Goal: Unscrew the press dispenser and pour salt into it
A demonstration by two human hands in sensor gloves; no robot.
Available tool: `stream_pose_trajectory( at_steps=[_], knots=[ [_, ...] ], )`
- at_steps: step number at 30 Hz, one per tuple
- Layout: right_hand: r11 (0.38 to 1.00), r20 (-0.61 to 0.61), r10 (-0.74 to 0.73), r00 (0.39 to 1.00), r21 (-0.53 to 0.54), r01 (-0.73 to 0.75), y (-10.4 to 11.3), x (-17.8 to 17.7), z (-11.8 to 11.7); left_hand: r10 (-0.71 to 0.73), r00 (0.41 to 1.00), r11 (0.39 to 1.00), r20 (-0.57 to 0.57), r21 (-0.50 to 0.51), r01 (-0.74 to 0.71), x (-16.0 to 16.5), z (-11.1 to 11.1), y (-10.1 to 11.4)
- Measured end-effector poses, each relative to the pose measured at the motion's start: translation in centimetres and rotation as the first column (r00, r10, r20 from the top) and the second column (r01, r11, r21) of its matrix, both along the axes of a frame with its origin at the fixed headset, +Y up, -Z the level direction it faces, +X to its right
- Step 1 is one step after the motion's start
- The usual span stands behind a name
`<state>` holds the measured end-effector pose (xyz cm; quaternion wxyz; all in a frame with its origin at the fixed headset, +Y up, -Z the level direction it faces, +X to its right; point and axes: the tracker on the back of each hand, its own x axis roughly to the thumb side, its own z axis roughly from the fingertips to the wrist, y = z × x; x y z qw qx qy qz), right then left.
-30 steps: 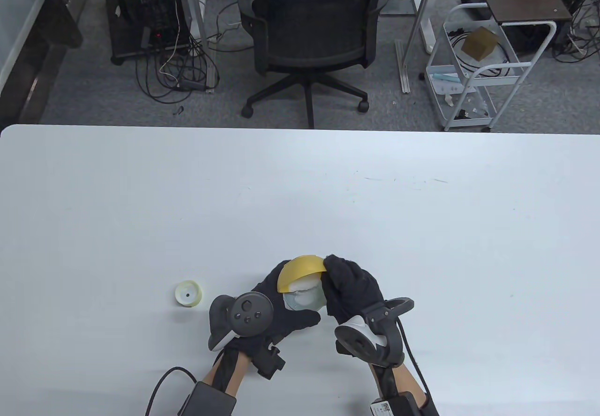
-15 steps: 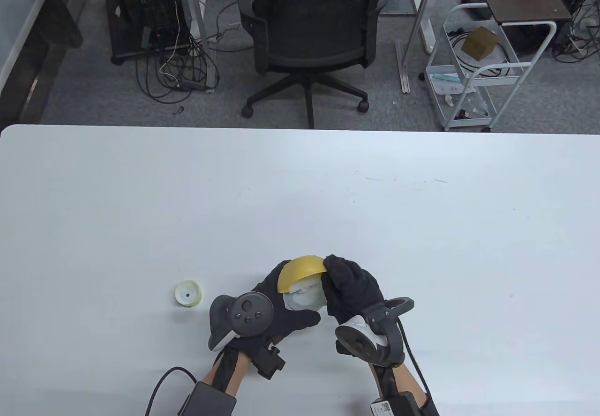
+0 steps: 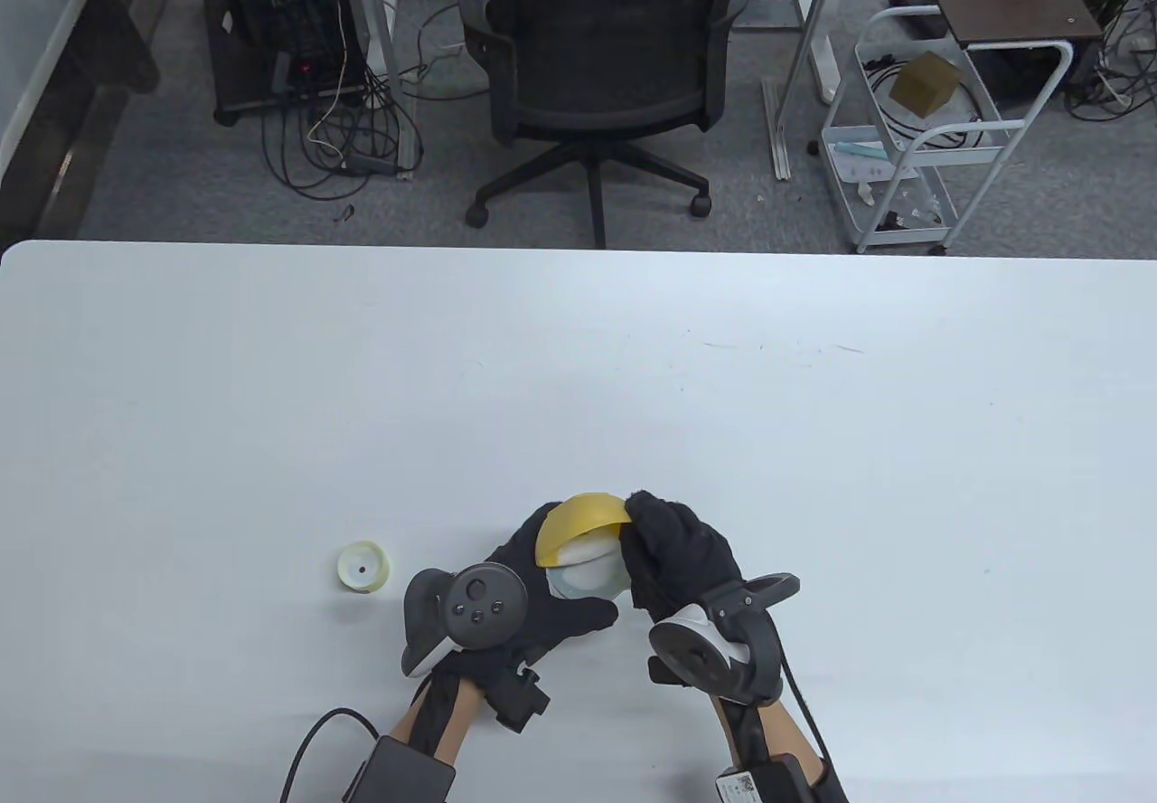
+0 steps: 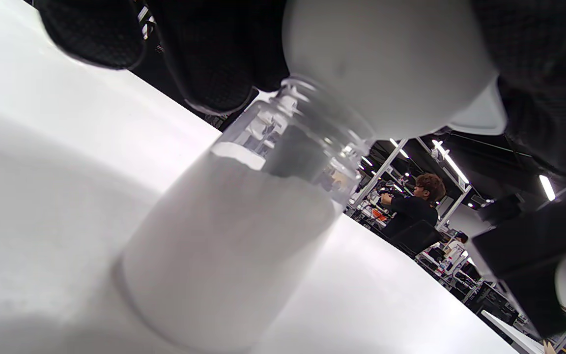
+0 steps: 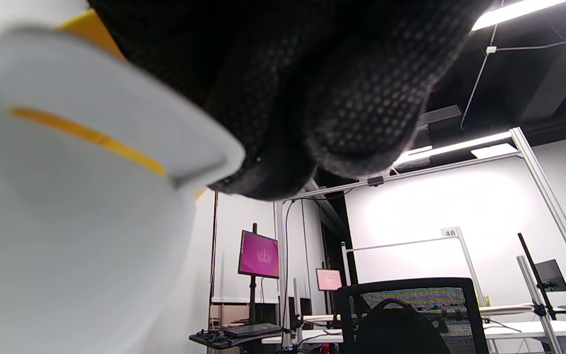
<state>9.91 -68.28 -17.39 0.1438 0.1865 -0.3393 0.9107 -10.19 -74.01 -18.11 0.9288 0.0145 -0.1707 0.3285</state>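
Observation:
My left hand (image 3: 529,590) grips a clear dispenser jar (image 3: 586,575) standing on the table near the front edge. In the left wrist view the jar (image 4: 234,231) is mostly full of white salt and its threaded mouth is open. My right hand (image 3: 673,550) holds a yellow bowl (image 3: 578,523) tilted over the jar's mouth, with white salt at its lower lip. In the right wrist view the bowl (image 5: 67,147) fills the left side, white outside with a yellow rim. The dispenser's pale press cap (image 3: 363,566) lies on the table left of my left hand.
The white table (image 3: 813,441) stretches wide behind and to both sides of the hands. An office chair (image 3: 601,52) and a white cart (image 3: 913,134) stand on the floor beyond the far edge.
The salt heap at the bowl's lip has shrunk a little. My right hand has shifted very slightly. The left hand and jar have stayed put.

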Motion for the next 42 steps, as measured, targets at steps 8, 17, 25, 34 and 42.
stream_pose_trajectory(
  at_steps=[8, 17, 25, 34, 42],
  knots=[
    [0.99, 0.017, -0.104, 0.994, -0.098, 0.105, 0.3, 0.8, -0.5, 0.001, 1.0, 1.0, 0.004, -0.003, -0.001, 0.0, 0.0, 0.0],
    [0.824, 0.222, -0.4, 0.889, -0.338, 0.455, 0.0, 5.7, -2.2, 0.0, 1.0, 1.0, 0.005, -0.002, 0.0, 0.0, 0.0, 0.0],
    [0.572, 0.507, -0.201, 0.838, -0.634, 0.521, -3.8, 12.2, -4.5, 0.0, 1.0, 1.0, 0.005, -0.002, 0.0, 0.0, 0.0, 0.0],
    [0.5, 0.589, -0.124, 0.799, -0.658, 0.563, -6.3, 14.5, -5.8, -0.014, 1.0, 1.0, 0.0, 0.004, 0.014, 0.0, 0.0, 0.1],
    [0.559, 0.656, -0.082, 0.751, -0.593, 0.579, -5.2, 13.7, -12.3, -0.008, 1.0, 1.0, 0.001, -0.001, 0.008, 0.0, 0.0, 0.0]
  ],
)
